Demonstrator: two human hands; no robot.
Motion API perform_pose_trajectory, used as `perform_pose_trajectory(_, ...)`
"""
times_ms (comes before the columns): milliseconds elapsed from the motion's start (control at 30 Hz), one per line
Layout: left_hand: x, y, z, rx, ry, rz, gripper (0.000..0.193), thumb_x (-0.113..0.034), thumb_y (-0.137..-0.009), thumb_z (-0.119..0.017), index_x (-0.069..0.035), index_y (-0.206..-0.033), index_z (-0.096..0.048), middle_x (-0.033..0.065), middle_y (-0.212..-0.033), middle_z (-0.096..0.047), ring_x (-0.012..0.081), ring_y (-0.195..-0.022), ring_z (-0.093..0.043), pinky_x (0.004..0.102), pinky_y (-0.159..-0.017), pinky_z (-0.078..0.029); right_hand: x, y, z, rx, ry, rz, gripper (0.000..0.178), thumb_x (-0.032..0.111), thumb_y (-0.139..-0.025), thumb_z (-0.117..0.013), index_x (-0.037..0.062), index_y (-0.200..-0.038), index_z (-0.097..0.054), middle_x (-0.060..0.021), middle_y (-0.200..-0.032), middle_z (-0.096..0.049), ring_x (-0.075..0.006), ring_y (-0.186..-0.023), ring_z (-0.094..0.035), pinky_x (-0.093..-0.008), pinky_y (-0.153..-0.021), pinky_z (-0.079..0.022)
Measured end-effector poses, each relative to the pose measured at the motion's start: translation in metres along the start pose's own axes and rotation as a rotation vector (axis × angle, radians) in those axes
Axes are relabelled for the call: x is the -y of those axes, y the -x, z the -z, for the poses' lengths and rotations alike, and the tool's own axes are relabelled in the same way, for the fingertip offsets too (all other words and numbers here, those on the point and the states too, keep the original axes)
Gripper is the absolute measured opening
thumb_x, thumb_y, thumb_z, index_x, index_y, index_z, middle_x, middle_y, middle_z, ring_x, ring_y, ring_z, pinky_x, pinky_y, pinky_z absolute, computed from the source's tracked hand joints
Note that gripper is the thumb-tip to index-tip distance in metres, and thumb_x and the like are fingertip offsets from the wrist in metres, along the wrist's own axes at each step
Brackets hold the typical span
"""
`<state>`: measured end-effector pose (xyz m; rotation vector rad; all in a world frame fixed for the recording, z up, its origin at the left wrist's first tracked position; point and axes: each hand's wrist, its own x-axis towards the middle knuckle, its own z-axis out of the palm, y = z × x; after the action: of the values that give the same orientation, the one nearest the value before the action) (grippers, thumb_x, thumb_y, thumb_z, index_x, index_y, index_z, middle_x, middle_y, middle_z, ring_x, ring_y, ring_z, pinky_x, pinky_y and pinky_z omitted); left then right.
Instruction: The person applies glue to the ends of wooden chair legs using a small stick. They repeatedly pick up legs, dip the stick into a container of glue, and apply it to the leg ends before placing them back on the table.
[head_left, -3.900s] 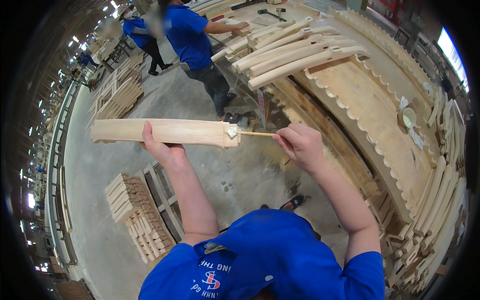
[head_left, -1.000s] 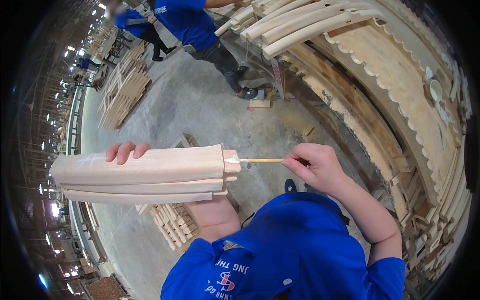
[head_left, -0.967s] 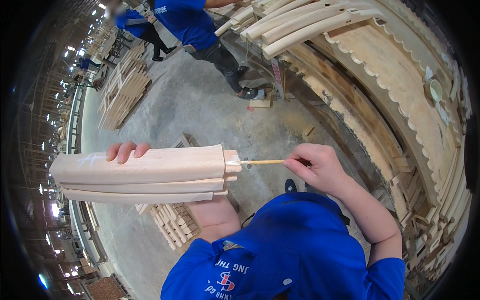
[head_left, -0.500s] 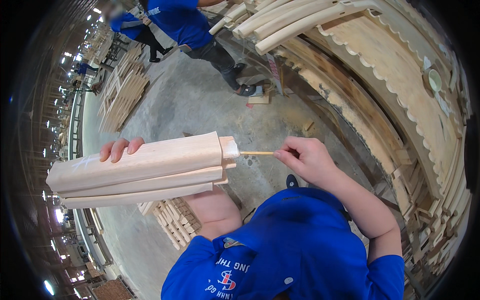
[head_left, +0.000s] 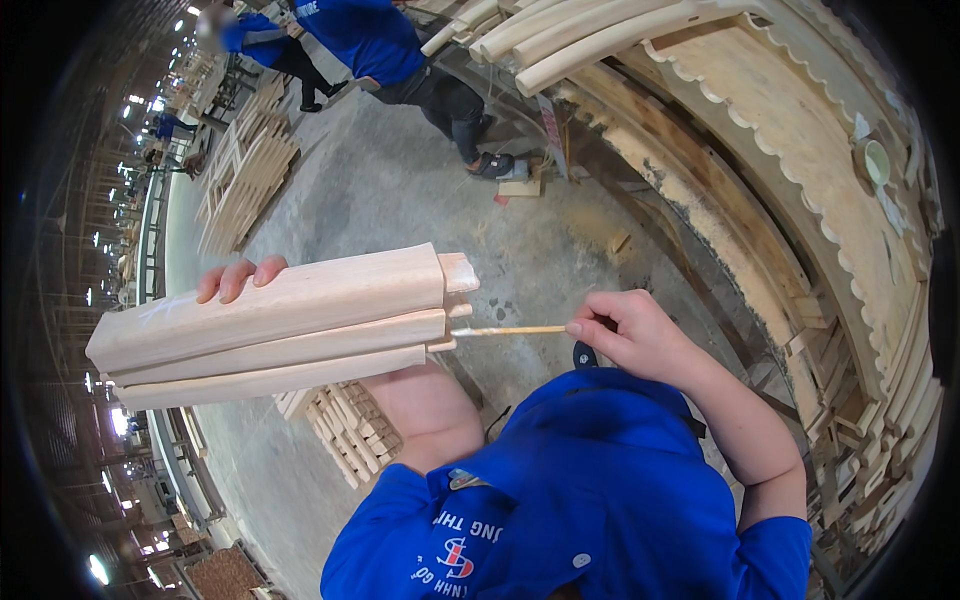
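Note:
My left hand (head_left: 240, 279) is wrapped round several pale wooden slats (head_left: 270, 300) stacked together; its fingertips show over the far edge and the rest is hidden beneath. Each slat's right end narrows to a short tenon. White paste, like glue, coats the top slat's tenon (head_left: 460, 274). Between thumb and fingers, my right hand (head_left: 628, 335) pinches a thin wooden stick (head_left: 525, 330). Its whitened tip points left and meets, or nearly meets, the lower tenons.
On the right, a long workbench (head_left: 740, 110) carries curved wooden pieces (head_left: 610, 35) and a pale green cup (head_left: 873, 162). A co-worker (head_left: 370, 50) in blue stands ahead. Slatted wooden frames (head_left: 250, 175) lie at the far left, and stacked wood pieces (head_left: 352, 430) sit below my left arm.
My right hand has brought the stick nearer to me and slightly right, from the top slat's tenon to the lower ones. My left hand keeps the slats almost in place.

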<state>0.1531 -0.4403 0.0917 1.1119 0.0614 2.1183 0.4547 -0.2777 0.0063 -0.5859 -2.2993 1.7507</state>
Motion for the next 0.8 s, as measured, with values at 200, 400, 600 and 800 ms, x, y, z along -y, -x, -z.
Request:
perform_pose_trajectory(200,-0.003,-0.004,0.004,0.042,0.054,0.014,0.048,-0.037,-0.071,-0.076,-0.019,-0.109,-0.053,0.0039,-0.103,-0.056,0.0180,-0.102,-0.045,0.0338,-0.095,-0.032,0.009,-0.015,-0.005,0.206,-0.109,-0.110,0.027,0.025,-0.089,-0.055,-0.0001,-0.083,-0.064,-0.0064,-0.060,-0.055,-0.0118,-0.053,-0.050,-0.0286,-0.051,-0.041)
perform_pose_trajectory(400,-0.002,-0.005,0.004,0.022,-0.040,0.047,0.041,-0.036,-0.076,-0.071,-0.019,-0.110,-0.054,0.0031,-0.102,-0.057,0.0197,-0.101,-0.046,0.0348,-0.096,-0.032,0.016,-0.023,-0.009,0.125,0.087,-0.015,0.026,0.024,-0.087,-0.059,-0.0007,-0.080,-0.062,-0.0113,-0.058,-0.056,-0.0196,-0.052,-0.054,-0.0326,-0.052,-0.042)
perform_pose_trajectory(600,-0.012,-0.001,0.013,-0.018,0.053,0.078,0.041,-0.037,-0.075,-0.072,-0.021,-0.110,-0.055,0.0020,-0.104,-0.056,0.0225,-0.104,-0.044,0.0368,-0.098,-0.031,0.027,-0.020,-0.016,0.010,0.127,-0.044,0.024,0.025,-0.083,-0.062,0.0034,-0.074,-0.059,-0.0134,-0.066,-0.060,-0.0339,-0.064,-0.059,-0.0424,-0.058,-0.045)
perform_pose_trajectory(800,-0.013,-0.004,0.028,0.076,0.113,0.093,0.052,-0.036,-0.071,-0.076,-0.019,-0.114,-0.052,0.0043,-0.109,-0.054,0.0265,-0.106,-0.042,0.0396,-0.100,-0.031,0.017,-0.015,-0.031,-0.156,0.176,0.039,0.020,0.023,-0.078,-0.067,0.0066,-0.077,-0.056,-0.0093,-0.072,-0.060,-0.0297,-0.069,-0.059,-0.0400,-0.058,-0.044)
